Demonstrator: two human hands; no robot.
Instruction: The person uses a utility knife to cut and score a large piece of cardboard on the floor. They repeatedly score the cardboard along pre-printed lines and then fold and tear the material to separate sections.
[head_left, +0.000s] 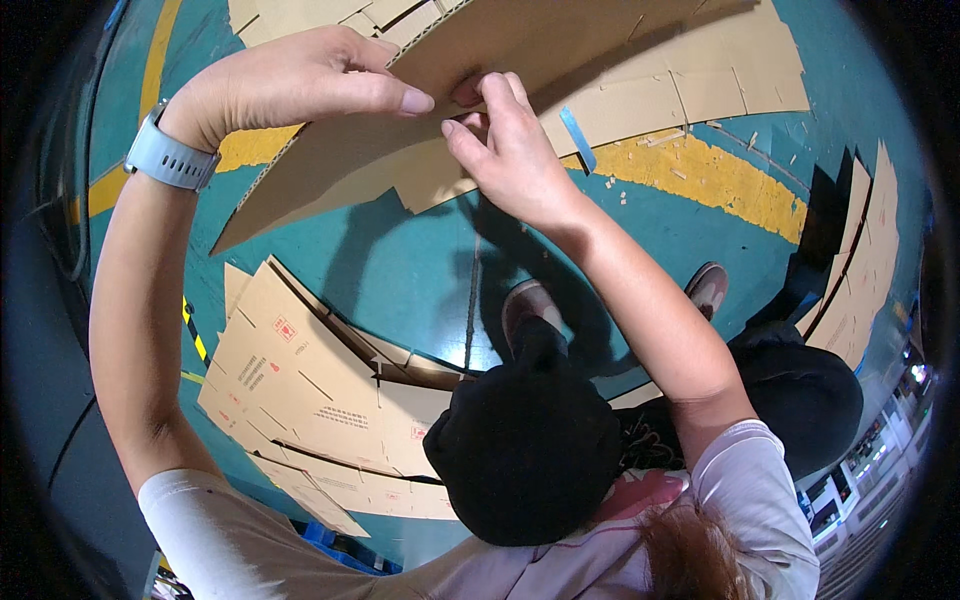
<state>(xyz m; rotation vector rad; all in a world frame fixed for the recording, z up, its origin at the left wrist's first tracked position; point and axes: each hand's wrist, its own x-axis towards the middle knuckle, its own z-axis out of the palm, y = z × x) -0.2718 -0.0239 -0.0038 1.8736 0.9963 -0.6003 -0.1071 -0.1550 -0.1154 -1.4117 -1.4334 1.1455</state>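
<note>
A large brown corrugated cardboard sheet is held up at a slant in front of me. My left hand, with a pale blue watch on the wrist, grips its left edge; the thumb lies over the near face and the other fingers are mostly hidden. My right hand is at the sheet's face with fingers curled and thumb bent in. Beside its fingertips is a small reddish, skin-like patch in the cardboard, perhaps a fingertip showing through an opening. Whatever the right fingers pinch is too small to tell.
Flat cardboard pieces lie on the green floor beyond the sheet, by a blue strip and scraps on a yellow floor line. Stacked printed cardboard lies at lower left, more at right. My shoes are below.
</note>
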